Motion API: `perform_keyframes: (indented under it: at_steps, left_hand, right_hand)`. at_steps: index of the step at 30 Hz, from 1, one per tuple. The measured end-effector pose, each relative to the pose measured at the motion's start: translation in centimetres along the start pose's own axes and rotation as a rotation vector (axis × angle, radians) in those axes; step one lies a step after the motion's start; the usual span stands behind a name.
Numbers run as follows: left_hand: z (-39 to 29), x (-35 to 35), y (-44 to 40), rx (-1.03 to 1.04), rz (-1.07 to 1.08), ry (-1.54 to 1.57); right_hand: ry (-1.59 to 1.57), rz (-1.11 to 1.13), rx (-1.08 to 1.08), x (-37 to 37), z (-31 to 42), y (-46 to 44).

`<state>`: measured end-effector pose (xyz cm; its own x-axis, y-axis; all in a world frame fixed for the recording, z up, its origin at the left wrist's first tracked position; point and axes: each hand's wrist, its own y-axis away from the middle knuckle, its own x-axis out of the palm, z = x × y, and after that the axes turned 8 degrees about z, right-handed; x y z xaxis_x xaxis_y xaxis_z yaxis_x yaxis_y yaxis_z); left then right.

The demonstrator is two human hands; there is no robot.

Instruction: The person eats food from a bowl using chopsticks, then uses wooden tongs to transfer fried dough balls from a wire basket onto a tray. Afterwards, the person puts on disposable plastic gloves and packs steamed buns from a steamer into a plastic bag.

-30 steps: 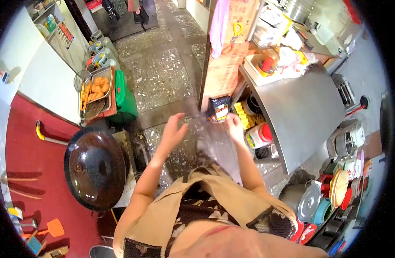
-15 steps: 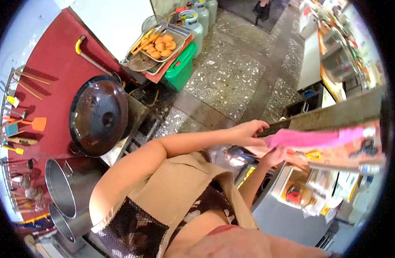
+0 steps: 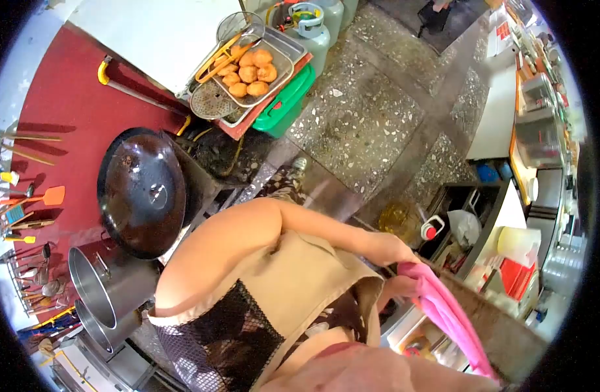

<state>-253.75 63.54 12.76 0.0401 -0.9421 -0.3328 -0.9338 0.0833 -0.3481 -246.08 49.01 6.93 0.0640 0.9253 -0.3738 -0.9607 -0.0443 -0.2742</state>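
Observation:
A long pink cloth point(image 3: 447, 310) hangs in folds from my hands toward the lower right. At its upper end, my left hand point(image 3: 393, 249) is closed on the cloth, fingertips partly hidden. Just below, my right hand point(image 3: 399, 289) grips the same end, its fingers wrapped in the pink folds. Both hands are close together in front of my beige apron point(image 3: 300, 268), at its right side. Most of my right forearm is hidden behind the apron and my body.
A dark wok point(image 3: 143, 193) leans on the left beside steel pots point(image 3: 94, 284). Fried pieces point(image 3: 251, 72) fill a metal tray above a green bin point(image 3: 283, 108). Gas cylinders point(image 3: 313, 39) stand behind. An oil jug point(image 3: 404, 219) is by the right counter.
My left hand has come down onto the cloth and closed on it; before, it was just above. The cloth now hangs down to the right instead of stretching sideways. The view has shifted.

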Motion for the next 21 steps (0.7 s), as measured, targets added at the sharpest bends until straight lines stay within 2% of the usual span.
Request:
perform_keyframes:
  at_steps: [1, 2, 3, 4, 5, 6, 7, 8, 9, 10, 11, 12, 13, 14, 15, 17, 19, 20, 21]
  left_hand:
    - [2.4, -2.0, 0.9, 0.111, -0.117, -0.051]
    - [5.2, -4.9, 2.5, -0.007, -0.094, -0.201]
    - [8.1, -8.8, 5.0, -0.040, -0.203, -0.337]
    - [11.9, -12.4, 8.0, -0.194, -0.338, -0.348]
    - [16.7, -15.4, 11.8, -0.336, -0.629, -0.424]
    - [14.0, -21.6, 15.4, -0.539, -0.887, -0.489]
    - [17.3, -26.1, 19.9, -0.659, -1.187, -0.517]
    - [19.6, -29.5, 25.2, -0.921, -1.475, -0.454]
    - [21.6, -33.4, 32.1, -1.191, -1.387, -0.727]
    - [21.7, -36.5, 37.3, -1.289, -1.483, -0.844]
    - [21.6, -39.0, 41.0, -1.437, -1.627, -1.109]
    - [20.4, -41.1, 43.6, -1.729, -1.673, -0.698]
    - [21.5, -41.6, 46.7, -1.985, -1.559, -0.661]
    - [22.5, -41.9, 49.5, -2.075, -1.439, -0.580]
    - [21.2, -42.2, 49.8, -2.116, -1.239, -0.527]
    - [21.8, -41.9, 51.2, -2.137, -1.026, -0.686]
    - [22.1, -41.1, 53.4, -1.926, -1.010, -0.836]
    - [21.8, -40.5, 53.7, -1.684, -1.202, -0.897]
    - [20.3, -40.3, 53.2, -1.416, -1.404, -0.647]
  right_hand:
    - [0.045, 0.011, 0.000, 1.4, 0.7, -0.4]
    - [0.089, 0.028, -0.003, 2.7, 1.5, -0.9]
    - [0.089, 0.047, -0.022, 4.2, 1.2, -0.8]
    - [0.037, 0.135, 0.155, 5.6, -0.6, -0.3]
    - [-0.008, 0.226, 0.333, 6.7, -3.3, 0.1]
    - [0.058, 0.296, 0.534, 6.7, -7.9, -0.1]
    - [0.134, 0.386, 0.730, 7.3, -10.1, 0.2]
    - [0.186, 0.493, 0.761, 7.8, -12.3, 0.4]
    - [0.181, 0.614, 0.664, 10.2, -9.9, 1.0]
    - [0.128, 0.720, 0.508, 12.9, -7.2, 1.4]
    - [0.100, 0.831, 0.417, 15.6, -4.5, 1.2]
    - [0.099, 0.936, 0.362, 18.4, -1.8, 1.0]
    - [0.122, 1.116, 0.297, 20.9, 1.3, 1.1]
    - [0.231, 1.101, 0.354, 23.2, 1.4, 0.7]
    - [0.193, 1.166, 0.306, 25.6, 2.0, 0.4]
    - [0.222, 1.269, 0.212, 30.8, 6.9, 0.4]
    - [0.117, 1.360, 0.278, 35.4, 9.6, 0.8]
    - [0.139, 1.407, 0.263, 37.5, 10.9, 0.9]
    - [0.154, 1.455, 0.246, 39.7, 12.2, 1.1]
